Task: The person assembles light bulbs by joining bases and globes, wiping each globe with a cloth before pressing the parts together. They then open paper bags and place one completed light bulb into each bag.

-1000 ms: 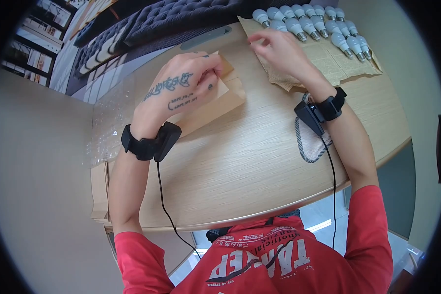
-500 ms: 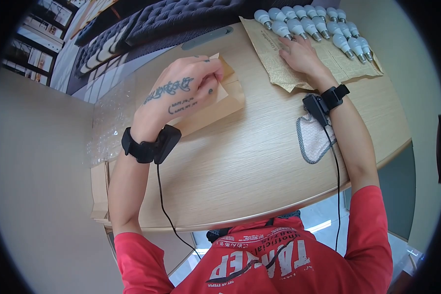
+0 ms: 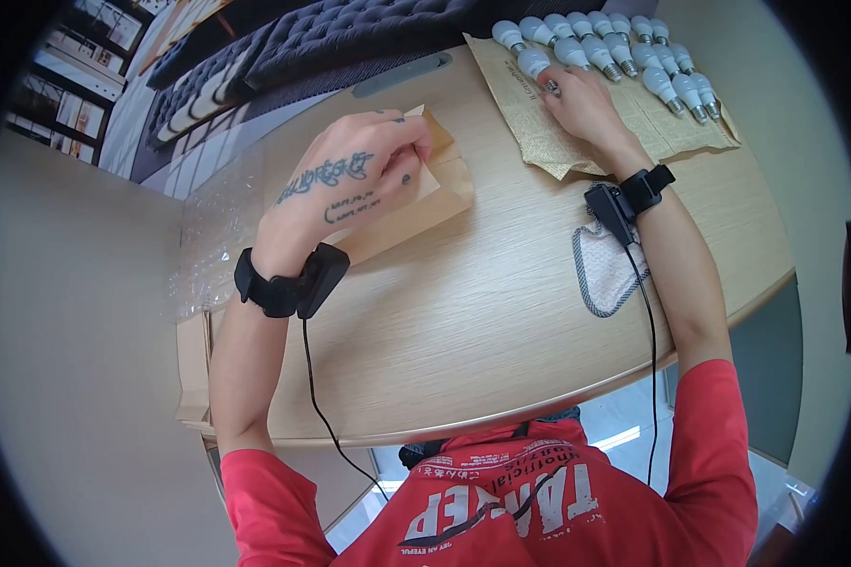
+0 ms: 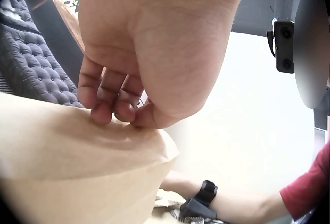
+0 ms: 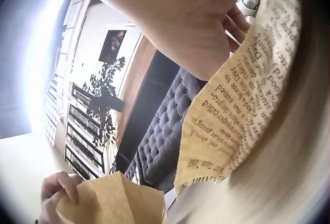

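Note:
My left hand (image 3: 350, 170) pinches the top edge of a brown paper bag (image 3: 449, 187), thumb and fingertips on the paper. In the left wrist view the bag (image 4: 77, 157) fills the lower left, and its mouth faces away from that camera. At the back right, my right hand (image 3: 581, 104) reaches over a printed sheet of paper (image 3: 539, 128) and pinches a white light bulb (image 3: 533, 63) by its metal base. That bulb sits at the near left of the rows of bulbs (image 3: 624, 42). In the right wrist view, the printed sheet partly hides my right fingers.
A small pale cloth (image 3: 603, 269) with a striped border lies below my right wrist. Clear bubble wrap (image 3: 213, 236) is at the left, and folded brown paper bags (image 3: 192, 369) lie at the left table edge. Cables hang from both wrist cameras.
My right hand has moved from above the sheet's left part down to the bulbs and taken hold of one, which has shifted slightly left and toward me. My left hand stays at the bag.

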Tool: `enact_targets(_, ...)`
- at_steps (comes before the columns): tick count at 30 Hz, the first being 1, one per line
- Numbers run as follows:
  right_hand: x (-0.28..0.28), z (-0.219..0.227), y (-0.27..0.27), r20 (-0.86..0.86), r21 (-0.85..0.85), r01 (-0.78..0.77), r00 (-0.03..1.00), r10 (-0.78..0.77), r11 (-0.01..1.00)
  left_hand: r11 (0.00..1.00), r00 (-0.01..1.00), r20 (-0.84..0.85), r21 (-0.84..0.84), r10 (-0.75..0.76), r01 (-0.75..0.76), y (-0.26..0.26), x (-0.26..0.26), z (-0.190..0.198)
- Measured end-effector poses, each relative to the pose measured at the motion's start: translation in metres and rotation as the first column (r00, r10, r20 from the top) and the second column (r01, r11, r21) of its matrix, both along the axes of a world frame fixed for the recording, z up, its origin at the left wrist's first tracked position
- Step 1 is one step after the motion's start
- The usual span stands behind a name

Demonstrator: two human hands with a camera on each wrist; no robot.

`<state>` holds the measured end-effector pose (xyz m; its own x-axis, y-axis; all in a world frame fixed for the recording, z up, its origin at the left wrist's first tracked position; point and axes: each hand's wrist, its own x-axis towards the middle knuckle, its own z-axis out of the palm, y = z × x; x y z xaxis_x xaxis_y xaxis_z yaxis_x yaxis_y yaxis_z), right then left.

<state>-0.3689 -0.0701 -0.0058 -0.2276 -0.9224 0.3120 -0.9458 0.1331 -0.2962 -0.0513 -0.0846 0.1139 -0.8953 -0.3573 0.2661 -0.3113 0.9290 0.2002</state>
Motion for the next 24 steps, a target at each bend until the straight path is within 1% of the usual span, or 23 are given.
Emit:
enact_targets(3, -0.004, -0.019, -0.002, -0.036, -0.111, -0.034, 0.999, 0.030, 0.993, 1.000, 1.000, 0.005, 0.000, 0.003, -0.003, 0.000, 0.001, 0.000)
enact_targets(6, -0.008, -0.021, -0.003, -0.042, -0.075, -0.050, 0.998, 0.047, 0.996, 1.000, 1.000, 0.005, 0.004, 0.004, -0.005, 0.001, 0.001, 0.000)
enact_targets(9, -0.006, -0.014, -0.003, -0.017, -0.066, -0.058, 0.998, 0.057, 0.996, 1.000, 1.000, -0.005, 0.009, -0.003, 0.003, 0.001, 0.001, 0.001)
enact_targets(12, -0.002, -0.001, 0.001, 0.039, -0.113, -0.067, 0.997, 0.072, 0.991, 1.000, 1.000, -0.011, 0.011, 0.001, -0.001, 0.002, 0.001, 0.002)
enact_targets(15, 0.002, 0.005, 0.002, -0.034, -0.232, -0.114, 0.993, 0.109, 0.966, 1.000, 1.000, -0.004, 0.010, 0.009, -0.009, 0.002, 0.001, 0.002)
enact_targets(18, 0.015, 0.022, 0.005, 0.079, -0.266, -0.113, 0.987, 0.138, 0.957, 1.000, 1.000, -0.001, 0.003, 0.014, -0.014, 0.001, 0.002, 0.002)
enact_targets(21, 0.025, 0.040, 0.010, 0.195, -0.260, -0.139, 0.962, 0.193, 0.955, 1.000, 1.000, -0.006, -0.003, 0.020, -0.020, 0.000, 0.002, 0.001)
enact_targets(24, 0.030, 0.049, 0.013, 0.215, -0.265, -0.164, 0.950, 0.225, 0.950, 1.000, 1.000, -0.012, -0.006, 0.013, -0.013, -0.001, 0.003, 0.000)
